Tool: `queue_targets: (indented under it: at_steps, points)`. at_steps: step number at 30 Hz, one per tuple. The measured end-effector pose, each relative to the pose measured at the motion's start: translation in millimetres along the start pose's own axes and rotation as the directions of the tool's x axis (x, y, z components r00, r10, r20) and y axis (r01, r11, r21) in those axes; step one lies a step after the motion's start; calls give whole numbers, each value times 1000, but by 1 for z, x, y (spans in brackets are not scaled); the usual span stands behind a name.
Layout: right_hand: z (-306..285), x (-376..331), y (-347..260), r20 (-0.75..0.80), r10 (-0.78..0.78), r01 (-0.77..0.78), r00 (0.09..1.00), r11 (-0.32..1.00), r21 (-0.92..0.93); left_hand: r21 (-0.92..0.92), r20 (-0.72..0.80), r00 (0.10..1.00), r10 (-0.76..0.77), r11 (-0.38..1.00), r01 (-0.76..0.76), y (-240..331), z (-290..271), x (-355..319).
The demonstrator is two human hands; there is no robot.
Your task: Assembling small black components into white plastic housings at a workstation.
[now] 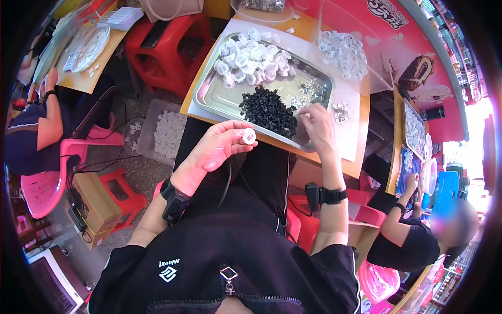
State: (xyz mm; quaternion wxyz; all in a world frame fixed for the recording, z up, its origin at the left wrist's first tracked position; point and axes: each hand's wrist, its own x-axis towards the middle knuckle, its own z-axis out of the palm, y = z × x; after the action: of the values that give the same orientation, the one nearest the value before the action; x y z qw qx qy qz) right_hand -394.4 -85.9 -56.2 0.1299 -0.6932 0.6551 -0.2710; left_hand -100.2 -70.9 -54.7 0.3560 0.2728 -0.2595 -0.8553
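Between the thumb and fingers of my left hand (222, 146) is a small white ring-shaped plastic part (249, 136), held just off the near edge of a metal tray (212, 97). My right hand (318, 127) is over the tray's right front corner, its fingertips drawn together; what they hold, if anything, is too small to see. Beside those fingertips lies a heap of small black parts (268, 110). Small shiny metal pieces (311, 93) lie scattered just beyond them. A pile of white translucent plastic parts (251, 60) fills the tray's far left.
More white parts (342, 52) lie beyond the tray near a clear panel, with small shiny pieces (341, 112) at right. A bin of white parts (170, 133) and red stools (162, 44) stand left. Co-workers sit at left (47, 123) and right (408, 235).
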Motion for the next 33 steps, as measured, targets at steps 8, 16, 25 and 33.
queue_targets:
  at_steps: [8,16,25,33]
  points:
    - [-15,-20,-29,291,307,-292,906,-43,955,-114,27,999,-19,993,22,7,8,3]
    - [-6,-30,-49,398,254,-315,882,-312,897,-142,36,999,6,990,-1,16,14,10]
    - [4,-29,-63,443,204,-325,873,-436,839,-156,66,998,-12,988,22,23,19,11]
    - [5,-29,-73,478,196,-346,856,-469,813,-191,73,996,-43,980,56,25,22,15]
